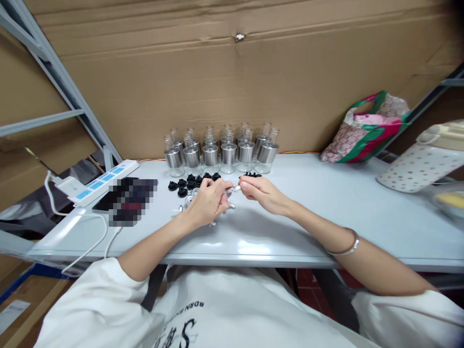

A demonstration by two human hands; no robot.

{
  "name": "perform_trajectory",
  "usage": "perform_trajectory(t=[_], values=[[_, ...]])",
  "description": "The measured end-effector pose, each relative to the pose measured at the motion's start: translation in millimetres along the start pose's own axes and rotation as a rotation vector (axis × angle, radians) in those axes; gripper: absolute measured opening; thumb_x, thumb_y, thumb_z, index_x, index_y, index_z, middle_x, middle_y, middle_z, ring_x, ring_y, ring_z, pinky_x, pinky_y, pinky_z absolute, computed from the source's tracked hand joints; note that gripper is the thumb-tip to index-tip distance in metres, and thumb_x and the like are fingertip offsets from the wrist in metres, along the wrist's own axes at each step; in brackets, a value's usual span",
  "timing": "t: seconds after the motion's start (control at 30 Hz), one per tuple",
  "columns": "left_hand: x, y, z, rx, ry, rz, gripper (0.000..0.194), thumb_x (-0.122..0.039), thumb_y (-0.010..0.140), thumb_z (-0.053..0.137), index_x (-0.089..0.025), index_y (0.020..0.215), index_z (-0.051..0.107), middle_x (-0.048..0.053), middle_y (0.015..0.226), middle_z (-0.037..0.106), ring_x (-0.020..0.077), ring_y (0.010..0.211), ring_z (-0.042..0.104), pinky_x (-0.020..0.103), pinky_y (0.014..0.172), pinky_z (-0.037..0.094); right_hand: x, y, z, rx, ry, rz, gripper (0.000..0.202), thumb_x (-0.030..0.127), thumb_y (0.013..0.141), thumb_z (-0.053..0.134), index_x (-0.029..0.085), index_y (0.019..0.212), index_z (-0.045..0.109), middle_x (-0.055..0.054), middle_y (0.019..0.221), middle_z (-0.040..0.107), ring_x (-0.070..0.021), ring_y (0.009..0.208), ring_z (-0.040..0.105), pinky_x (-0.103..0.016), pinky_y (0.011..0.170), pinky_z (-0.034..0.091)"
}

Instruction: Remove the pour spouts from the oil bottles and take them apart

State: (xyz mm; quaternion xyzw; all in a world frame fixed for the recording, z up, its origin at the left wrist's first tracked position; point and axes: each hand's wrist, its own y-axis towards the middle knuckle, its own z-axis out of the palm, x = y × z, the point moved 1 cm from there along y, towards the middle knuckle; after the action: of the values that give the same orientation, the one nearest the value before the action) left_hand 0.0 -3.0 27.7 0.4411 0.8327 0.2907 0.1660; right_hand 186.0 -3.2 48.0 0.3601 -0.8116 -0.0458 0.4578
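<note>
My left hand [208, 202] is closed, its thumb and fingers pinching a small silver-white part [234, 189]. From the other side my right hand [264, 194] is closed on the white end of that part. Fingers cover most of it, so I cannot tell whether it is one piece or two joined. Under and beside my left hand lie several small silver metal fittings [189, 199], partly hidden. Just beyond are several black stoppers [190, 183], with more black pieces [253, 174] behind my right hand. Glass bottles with steel sleeves [228, 154] stand upright in rows behind them.
A white power strip [105, 182] with a plugged-in charger and a dark blurred device [132, 200] are on the left of the grey table [308, 232]. To the right stand a patterned bag [362, 130] and a spotted flask [422, 162]. Cardboard [181, 82] walls the back.
</note>
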Motion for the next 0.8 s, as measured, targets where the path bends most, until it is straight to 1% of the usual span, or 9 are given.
perform_trajectory(t=[0.13, 0.27, 0.3, 0.37, 0.43, 0.53, 0.6, 0.7, 0.8], values=[[-2, 2, -1.0, 0.017, 0.078, 0.063, 0.025, -0.013, 0.086, 0.033, -0.018, 0.109, 0.043, 0.005, 0.092, 0.062, 0.0165, 0.074, 0.055, 0.032, 0.077, 0.035, -6, 1, 1, -0.04, 0.042, 0.068, 0.053, 0.062, 0.088, 0.035, 0.021, 0.055, 0.03, 0.006, 0.051, 0.03, -0.0083, 0.048, 0.028, -0.024, 0.047, 0.024], [0, 3, -1.8, -0.052, 0.159, 0.094, 0.021, -0.014, 0.087, 0.038, -0.017, 0.107, 0.042, 0.008, 0.097, 0.063, 0.0193, 0.086, 0.058, 0.034, 0.078, 0.035, -10, 5, -7, -0.135, 0.11, 0.12, 0.055, 0.064, 0.085, 0.039, 0.021, 0.052, 0.029, 0.007, 0.046, 0.028, -0.0073, 0.044, 0.026, -0.024, 0.045, 0.023], [2, 2, -2.2, -0.073, 0.162, 0.084, 0.021, -0.013, 0.087, 0.039, -0.018, 0.107, 0.042, 0.008, 0.099, 0.063, 0.0197, 0.089, 0.058, 0.034, 0.079, 0.035, -10, 6, -12, -0.164, 0.126, 0.128, 0.055, 0.063, 0.085, 0.04, 0.021, 0.051, 0.032, 0.006, 0.045, 0.031, -0.0075, 0.044, 0.028, -0.024, 0.045, 0.026], [5, 2, -2.8, -0.1, 0.147, 0.053, 0.019, -0.014, 0.088, 0.039, -0.019, 0.107, 0.041, 0.009, 0.102, 0.062, 0.0196, 0.093, 0.058, 0.035, 0.081, 0.035, -10, 8, -25, -0.198, 0.133, 0.138, 0.05, 0.061, 0.083, 0.047, 0.019, 0.055, 0.046, 0.004, 0.048, 0.044, -0.0087, 0.047, 0.039, -0.025, 0.049, 0.034], [7, 2, -2.8, -0.107, 0.125, 0.03, 0.017, -0.016, 0.09, 0.04, -0.019, 0.107, 0.04, 0.009, 0.104, 0.062, 0.0189, 0.094, 0.058, 0.035, 0.082, 0.036, -11, 10, -40, -0.196, 0.126, 0.152, 0.042, 0.057, 0.076, 0.059, 0.016, 0.068, 0.059, 0.0, 0.059, 0.056, -0.0108, 0.054, 0.049, -0.027, 0.056, 0.041], [8, 1, -1.8, -0.1, 0.113, 0.019, 0.015, -0.022, 0.093, 0.04, -0.019, 0.108, 0.041, 0.009, 0.105, 0.062, 0.0184, 0.091, 0.059, 0.035, 0.082, 0.036, -19, 9, -61, -0.085, 0.09, 0.228, 0.039, 0.052, 0.067, 0.069, 0.016, 0.079, 0.064, -0.002, 0.067, 0.063, -0.0131, 0.06, 0.055, -0.029, 0.061, 0.046], [8, 1, -0.9, -0.091, 0.118, 0.022, 0.017, -0.027, 0.095, 0.039, -0.018, 0.109, 0.041, 0.01, 0.105, 0.062, 0.0188, 0.091, 0.059, 0.035, 0.082, 0.036, -27, 6, -72, 0.025, 0.025, 0.299, 0.034, 0.048, 0.067, 0.069, 0.016, 0.079, 0.062, -0.002, 0.067, 0.065, -0.0146, 0.063, 0.059, -0.029, 0.063, 0.047], [8, 1, -0.2, -0.076, 0.13, 0.034, 0.023, -0.036, 0.096, 0.037, -0.018, 0.11, 0.042, 0.009, 0.102, 0.064, 0.0194, 0.089, 0.059, 0.035, 0.081, 0.035, -43, -1, -87, 0.15, -0.105, 0.43, 0.025, 0.04, 0.069, 0.064, 0.018, 0.078, 0.057, -0.003, 0.07, 0.068, -0.0171, 0.066, 0.063, -0.03, 0.063, 0.048], [9, 0, 0.2, -0.072, 0.109, 0.032, 0.033, -0.045, 0.094, 0.038, -0.017, 0.111, 0.041, 0.008, 0.099, 0.065, 0.017, 0.077, 0.059, 0.034, 0.08, 0.035, -62, -7, -100, 0.259, -0.306, 0.573, 0.015, 0.033, 0.068, 0.06, 0.019, 0.073, 0.057, -0.003, 0.069, 0.069, -0.0186, 0.064, 0.063, -0.03, 0.061, 0.046]])
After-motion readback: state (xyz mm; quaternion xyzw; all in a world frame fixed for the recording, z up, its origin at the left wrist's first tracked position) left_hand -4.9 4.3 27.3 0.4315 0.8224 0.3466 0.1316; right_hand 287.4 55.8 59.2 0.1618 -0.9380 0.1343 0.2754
